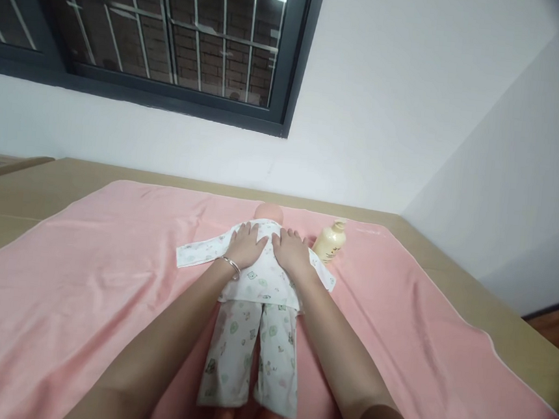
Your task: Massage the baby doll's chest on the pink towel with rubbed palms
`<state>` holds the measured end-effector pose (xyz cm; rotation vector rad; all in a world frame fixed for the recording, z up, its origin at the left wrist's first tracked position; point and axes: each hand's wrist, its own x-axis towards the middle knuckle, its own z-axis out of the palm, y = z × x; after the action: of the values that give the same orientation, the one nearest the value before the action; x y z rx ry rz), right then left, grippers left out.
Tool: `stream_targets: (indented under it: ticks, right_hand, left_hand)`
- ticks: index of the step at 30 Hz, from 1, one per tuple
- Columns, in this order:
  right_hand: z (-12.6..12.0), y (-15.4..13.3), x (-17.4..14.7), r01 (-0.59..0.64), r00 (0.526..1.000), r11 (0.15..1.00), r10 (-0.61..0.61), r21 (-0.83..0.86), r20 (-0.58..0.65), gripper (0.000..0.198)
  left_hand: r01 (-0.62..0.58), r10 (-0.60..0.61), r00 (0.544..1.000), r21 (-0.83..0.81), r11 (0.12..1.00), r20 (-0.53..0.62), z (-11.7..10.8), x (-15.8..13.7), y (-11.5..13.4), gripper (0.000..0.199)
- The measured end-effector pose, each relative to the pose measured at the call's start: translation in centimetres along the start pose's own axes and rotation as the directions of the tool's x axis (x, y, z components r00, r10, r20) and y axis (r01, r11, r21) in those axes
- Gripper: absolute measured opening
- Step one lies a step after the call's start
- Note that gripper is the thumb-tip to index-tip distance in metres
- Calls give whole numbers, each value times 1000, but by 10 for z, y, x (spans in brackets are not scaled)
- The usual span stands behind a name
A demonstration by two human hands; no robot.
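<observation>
Pink cloth [123, 254] lies beneath the dressed baby doll [261, 291]; your left hand [245, 246] and right hand [293, 251] rest upon its patterned shirt [265, 270], each grip spread flat and having hold of nothing.

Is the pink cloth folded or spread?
Spread: the pink cloth lies wide, though wrinkled, reaching past the doll on both sides.

Thin silver bracelet [232, 264] on left wrist [224, 272]; forearms [171, 330] bare.
</observation>
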<state>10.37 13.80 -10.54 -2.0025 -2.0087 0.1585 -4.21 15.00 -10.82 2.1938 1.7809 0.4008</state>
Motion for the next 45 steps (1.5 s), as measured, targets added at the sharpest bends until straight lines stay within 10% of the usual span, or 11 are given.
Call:
stream_targets:
  ticks: [9,20,27,33,37,45]
  right_hand:
    - [-44,-25,-41,253,948,962,-225,-106,224,36]
    - [3,23,15,13,1000,984,-16,179,15,53]
    - [-17,11,3,31,994,999,-35,37,102,46]
    - [-44,-20,-34,171,959,985,-159,-33,233,32]
    - [-43,-21,-32,172,964,985,-170,7,207,33]
    - [1,17,11,50,997,991,-57,128,52,57]
  left_hand:
    - [-267,229,937,118,956,264,-41,-31,16,46]
    - [7,-7,1000,-23,1000,-25,1,10,-14,71]
    - [50,-67,983,102,994,172,-25,-5,-3,77]
    - [-243,192,936,148,959,295,-49,-39,24,45]
    - [-302,278,937,89,949,214,-39,-25,14,49]
    - [-42,42,999,-21,999,-3,-2,15,-19,74]
